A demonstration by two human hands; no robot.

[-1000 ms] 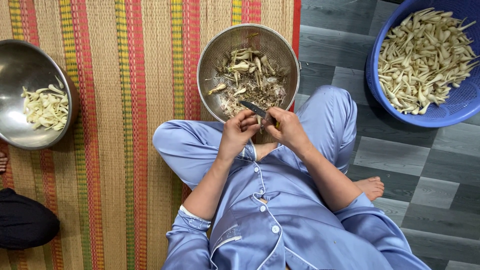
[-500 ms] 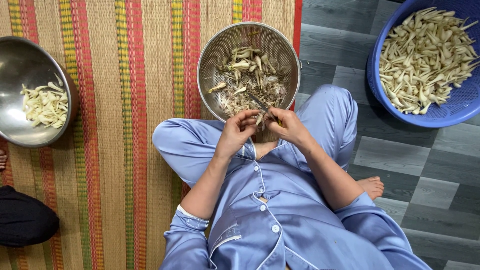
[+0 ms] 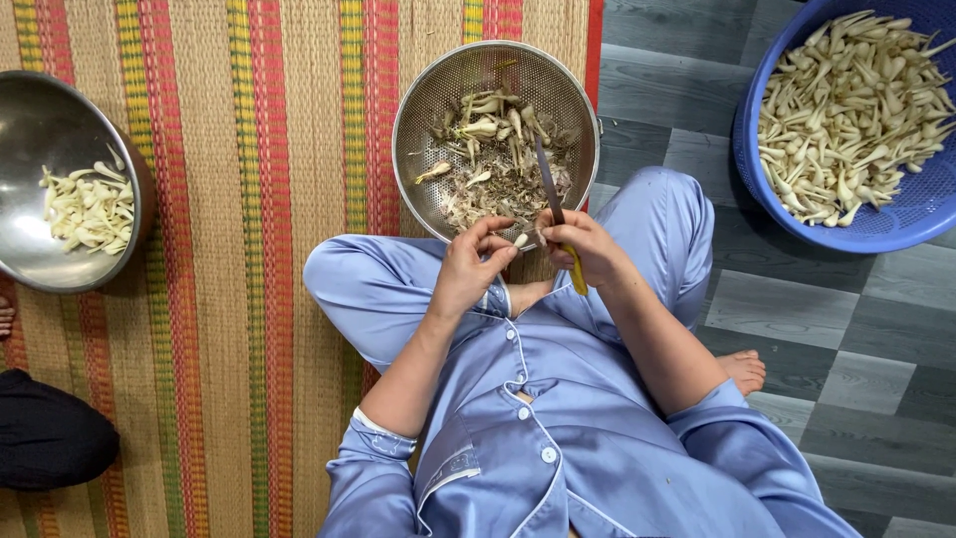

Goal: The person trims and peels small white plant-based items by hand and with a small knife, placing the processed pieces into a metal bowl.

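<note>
Striped woven mat [image 3: 229,249] on the L, grey plank floor [image 3: 846,339] on the R; I'm watching a person in blue pyjamas sitting cross-legged w/ both hands in front of the chest. Left hand [image 3: 473,267] pinches a small pale stalk piece [image 3: 519,240] between thumb and fingertips. Right hand [image 3: 586,247] is clenched round the yellow handle of a knife [image 3: 554,204], blade pointing up and away over the steel colander [image 3: 418,110]. Stalk piece sits just beside the blade base, between the two hands; can't tell if they touch. Colander lies right ahead of the hands, holding trimmings and peel scraps. Well off to the left hand's side, a steel bowl [image 3: 30,249] w/ pale cut pieces. Far beyond the right hand, a blue basket [image 3: 896,224] full of untrimmed stalks.
</note>
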